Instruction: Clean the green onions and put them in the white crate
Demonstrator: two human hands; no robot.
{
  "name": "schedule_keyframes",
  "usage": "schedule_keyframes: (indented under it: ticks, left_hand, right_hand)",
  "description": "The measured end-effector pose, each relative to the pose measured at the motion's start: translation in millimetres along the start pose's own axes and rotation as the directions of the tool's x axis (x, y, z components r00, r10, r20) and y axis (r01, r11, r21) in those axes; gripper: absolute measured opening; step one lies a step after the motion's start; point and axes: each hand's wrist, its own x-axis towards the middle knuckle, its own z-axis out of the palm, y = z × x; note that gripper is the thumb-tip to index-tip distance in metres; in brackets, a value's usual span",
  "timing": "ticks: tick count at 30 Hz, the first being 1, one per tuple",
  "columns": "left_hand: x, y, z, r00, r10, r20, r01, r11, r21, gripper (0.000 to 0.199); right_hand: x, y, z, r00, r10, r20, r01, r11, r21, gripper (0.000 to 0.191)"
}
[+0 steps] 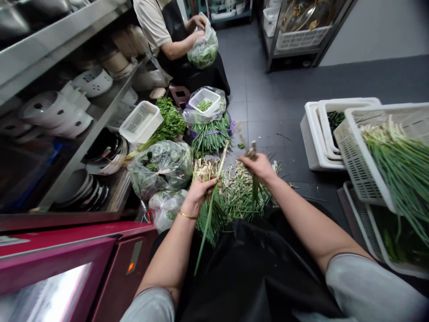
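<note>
My left hand (pixel 202 190) is closed around a long scallion (pixel 214 197), its pale root end pointing up and away and its green leaves trailing toward my lap. My right hand (pixel 259 166), a little to the right, grips a limp bunch of scallion trimmings (pixel 255 185), partly smeared by motion, with green leaf hanging below the fist. Under my left hand lies a bundle of scallions (pixel 209 219), white ends away from me. Between and beneath both hands spreads a heap of loose scallion scraps (pixel 237 190) on the floor.
On the right, a white crate (pixel 355 156) holds many scallions (pixel 402 156). Bagged greens (pixel 164 167), leafy herbs (pixel 169 118) and a white basket (pixel 144 123) stand left of centre. A co-worker (pixel 174 36) sits ahead, handling a plastic bag. Metal shelving (pixel 97 129) borders the left.
</note>
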Motion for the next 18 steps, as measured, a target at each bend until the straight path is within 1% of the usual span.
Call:
schedule_keyframes:
  ticks: [1, 2, 3, 5, 7, 9, 11, 13, 15, 16, 18]
  left_hand:
    - [2, -2, 6.5, 1.0, 0.002, 0.002, -0.002, 1.0, 0.002, 0.044]
    - [3, -4, 12.2, 1.0, 0.006, 0.0, -0.006, 1.0, 0.01, 0.044]
    - [4, -5, 16.7, 1.0, 0.01, -0.007, -0.01, 1.0, 0.017, 0.043]
    - [4, -6, 20.8, 1.0, 0.015, -0.015, -0.014, 1.0, 0.016, 0.041]
    - [2, -6, 19.0, 1.0, -0.004, 0.006, 0.004, 1.0, -0.003, 0.039]
    - [1, -5, 14.6, 0.997, -0.05, 0.059, 0.052, 0.998, -0.033, 0.036]
    - [0, -5, 11.4, 0.989, -0.095, 0.112, 0.104, 0.991, -0.082, 0.034]
    - [-1, -5, 11.3, 0.982, -0.109, 0.151, 0.133, 0.979, -0.152, 0.033]
    - [-2, -5, 13.2, 0.977, -0.104, 0.184, 0.143, 0.966, -0.215, 0.033]
    - [-2, -5, 14.2, 0.973, -0.103, 0.205, 0.151, 0.961, -0.23, 0.032]
    - [-3, -5, 15.7, 0.964, -0.11, 0.243, 0.166, 0.96, -0.227, 0.031]
  right_hand:
    - [-6, 1, 15, 0.997, 0.011, 0.078, -0.011, 1.0, 0.007, 0.045]
    - [-11, 1, 28, 0.994, 0.01, 0.108, -0.012, 1.0, 0.016, 0.045]
    - [-14, 2, 38, 0.994, 0.011, 0.105, -0.014, 1.0, 0.028, 0.045]
    - [-17, 5, 47, 0.995, 0.006, 0.1, -0.009, 0.999, 0.032, 0.044]
    - [-16, 8, 45, 0.985, 0.018, 0.173, -0.026, 0.999, 0.043, 0.043]
    - [-15, 9, 39, 0.964, 0.009, 0.264, -0.025, 0.998, 0.057, 0.04]
    - [-15, 7, 36, 0.955, -0.037, 0.295, 0.021, 0.998, 0.06, 0.038]
    - [-15, 4, 33, 0.945, -0.092, 0.313, 0.083, 0.996, 0.041, 0.036]
    - [-13, 2, 29, 0.943, -0.156, 0.293, 0.173, 0.984, -0.035, 0.032]
    - [-11, 2, 25, 0.949, -0.196, 0.246, 0.228, 0.968, -0.108, 0.029]
    - [-5, 3, 13, 0.951, -0.302, 0.068, 0.308, 0.899, -0.311, 0.023]
